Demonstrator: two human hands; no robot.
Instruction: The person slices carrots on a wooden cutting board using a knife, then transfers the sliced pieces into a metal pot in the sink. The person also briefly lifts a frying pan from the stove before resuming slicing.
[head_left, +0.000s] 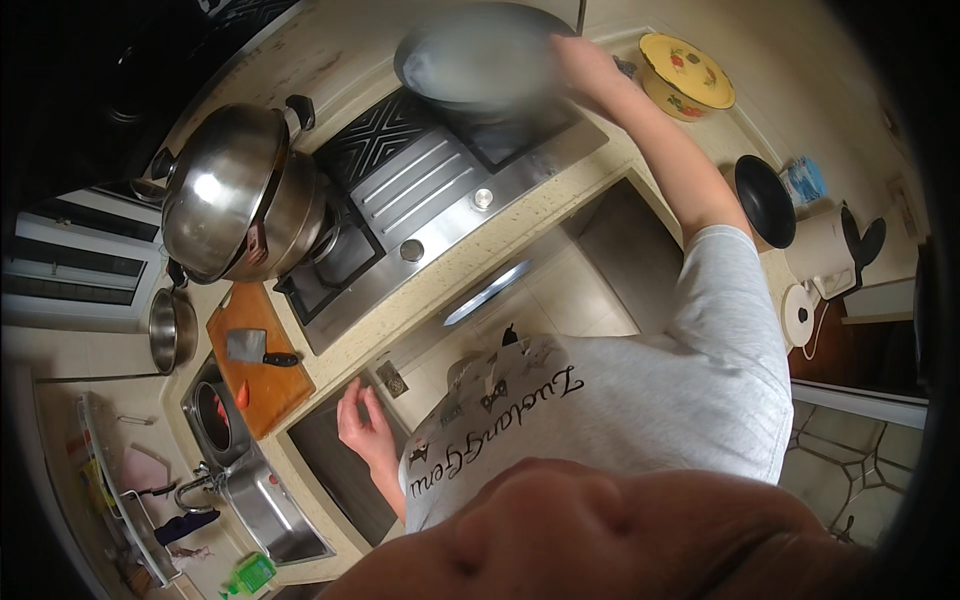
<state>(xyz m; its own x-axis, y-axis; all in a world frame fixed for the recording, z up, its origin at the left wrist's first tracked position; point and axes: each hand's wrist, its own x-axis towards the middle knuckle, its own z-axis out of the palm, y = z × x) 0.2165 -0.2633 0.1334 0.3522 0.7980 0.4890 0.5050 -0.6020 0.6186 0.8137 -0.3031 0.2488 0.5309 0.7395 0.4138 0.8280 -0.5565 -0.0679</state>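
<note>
Over the far right burner is a dark wok (480, 56), its pale inside blurred by motion or steam. My right hand (589, 67) reaches out to the wok's right edge and grips it there; the fingers are partly hidden. My left hand (365, 424) hangs before the counter's front edge, fingers loosely bent and apart, with nothing in it. Nearest to it is a wooden cutting board (262, 360), bearing a cleaver (247, 346) with a black handle and a piece of orange-red vegetable (242, 394).
A large lidded steel steamer pot (225, 195) stands on the left burner of the gas stove (420, 187). A steel sink (266, 499) lies lower left. Along the right counter are a yellow enamel pot (686, 79), a black pan (763, 201) and a white appliance (817, 244).
</note>
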